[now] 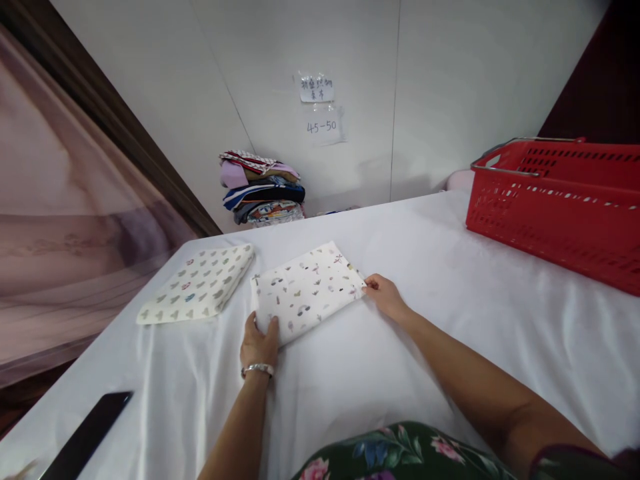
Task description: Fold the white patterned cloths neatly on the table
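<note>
Holding one item with two hands: a rainbow-print cloth [310, 287], white, folded to a flat four-sided piece, lying near the middle of your worktop [425, 267], set at a slant, its right end farther from you than its left.

Right grip [386, 297]: closed, your thumb and finger pinching the cloth's right corner.

Left grip [259, 345]: at the cloth's near-left corner, your thumb over the near edge and a finger at the left edge, the corner between them; whether it is pinched or only pressed, you cannot tell from this view. A pale bracelet [257, 369] circles your left wrist.

Left of the cloth, just beside it: one grey-motif cloth [197, 283], cream, folded thick, a few coloured motifs among the grey, untouched by either hand.

Near-left edge of your worktop: one dark flat slab [87, 437], part out of view.

Far right, well apart from your hands: one red basket [555, 230], slotted sides, metal handle lowered to the rim.

Beyond the far edge: one stack of folded fabrics [265, 190], mixed colours, against a pale wall [440, 80]. Above it, two handwritten paper signs [323, 127], the lower reading 45-50.

At your left: one sheer pink curtain [75, 200].

Below: your dark green floral garment [400, 453].
</note>
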### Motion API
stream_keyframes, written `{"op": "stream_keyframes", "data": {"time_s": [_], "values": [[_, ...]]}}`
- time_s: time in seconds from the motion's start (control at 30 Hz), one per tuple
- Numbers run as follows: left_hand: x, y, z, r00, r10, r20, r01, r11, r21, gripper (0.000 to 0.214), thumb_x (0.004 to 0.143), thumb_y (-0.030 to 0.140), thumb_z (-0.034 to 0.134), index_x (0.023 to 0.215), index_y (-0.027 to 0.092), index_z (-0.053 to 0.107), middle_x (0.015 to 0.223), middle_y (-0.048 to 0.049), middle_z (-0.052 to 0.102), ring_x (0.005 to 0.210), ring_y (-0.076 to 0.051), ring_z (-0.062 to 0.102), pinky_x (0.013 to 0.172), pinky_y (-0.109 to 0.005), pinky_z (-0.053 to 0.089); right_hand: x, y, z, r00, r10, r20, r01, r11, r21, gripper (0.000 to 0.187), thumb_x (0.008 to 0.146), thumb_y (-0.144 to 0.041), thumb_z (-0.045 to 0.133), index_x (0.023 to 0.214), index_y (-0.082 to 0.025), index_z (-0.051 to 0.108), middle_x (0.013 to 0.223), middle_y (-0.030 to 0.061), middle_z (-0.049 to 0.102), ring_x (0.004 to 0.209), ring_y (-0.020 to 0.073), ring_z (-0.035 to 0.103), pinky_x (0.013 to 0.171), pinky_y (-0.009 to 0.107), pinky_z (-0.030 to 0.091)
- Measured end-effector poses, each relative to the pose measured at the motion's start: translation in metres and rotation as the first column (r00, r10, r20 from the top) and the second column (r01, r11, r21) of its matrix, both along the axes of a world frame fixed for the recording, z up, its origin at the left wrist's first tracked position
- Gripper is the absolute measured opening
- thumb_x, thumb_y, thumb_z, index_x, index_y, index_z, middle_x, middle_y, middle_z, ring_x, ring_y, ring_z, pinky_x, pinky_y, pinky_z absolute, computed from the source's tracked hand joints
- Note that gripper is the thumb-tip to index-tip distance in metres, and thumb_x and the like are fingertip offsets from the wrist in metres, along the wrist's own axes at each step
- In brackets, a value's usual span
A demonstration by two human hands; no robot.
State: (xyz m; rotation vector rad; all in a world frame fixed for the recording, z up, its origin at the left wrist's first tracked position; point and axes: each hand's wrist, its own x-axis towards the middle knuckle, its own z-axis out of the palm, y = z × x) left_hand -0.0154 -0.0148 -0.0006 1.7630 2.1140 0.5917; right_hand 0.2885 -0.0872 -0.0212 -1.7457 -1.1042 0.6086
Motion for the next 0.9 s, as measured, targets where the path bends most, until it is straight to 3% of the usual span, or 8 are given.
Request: {"op": "stream_keyframes", "data": {"time_s": [0.23,0.4,0.63,0.9], "values": [[-0.0018,0.0001,-0.0012,1.0,0.005,0.023,-0.004,1.0,-0.001,0.069,0.078,0.062,0.041,0.133,0.021,0.035,0.118,-0.0122,0.057,0.098,-0.03,0.059,0.082,-0.04,0.045,-0.0038,0.0006,0.0041,0.995,-0.025,0.096,0.03,0.998,-0.049,0.009,0.068,-0.03,0.053,0.069,-0.021,0.052,0.076,-0.0015,0.054,0.069,0.0141,0.049,0.063,0.026,0.035],[-0.0029,0.0018,-0.0034,0.996,0.026,0.083,-0.029,0.999,0.029,0.063,0.082,0.06,0.035,0.132,0.021,0.037,0.114,-0.0116,0.059,0.087,-0.025,0.062,0.078,-0.038,0.046,-0.0056,0.0001,0.0027,0.996,-0.045,0.079,0.043,0.998,0.039,0.01,0.072,-0.032,0.05,0.07,-0.022,0.049,0.077,-0.0016,0.052,0.068,0.014,0.046,0.065,0.027,0.035],[-0.0027,0.0038,-0.0061,0.996,0.019,0.092,-0.024,0.998,0.056,0.059,0.082,0.054,0.041,0.131,0.02,0.038,0.113,-0.0117,0.059,0.089,-0.025,0.061,0.074,-0.034,0.046,-0.0078,-0.0016,0.0022,0.993,-0.045,0.11,0.023,0.979,0.201,0.01,0.074,-0.03,0.049,0.07,-0.021,0.045,0.089,0.0,0.055,0.073,0.0136,0.048,0.071,0.027,0.036],[-0.001,0.0002,-0.0001,0.989,0.029,0.142,-0.04,0.996,0.075,0.057,0.082,0.051,0.043,0.129,0.02,0.04,0.109,-0.0091,0.061,0.081,-0.02,0.061,0.071,-0.032,0.047,-0.0073,-0.0021,0.0033,0.998,-0.03,0.061,0.019,0.986,0.168,0.011,0.073,-0.031,0.049,0.07,-0.021,0.047,0.088,-0.0002,0.058,0.072,0.0137,0.048,0.068,0.027,0.036]]}}
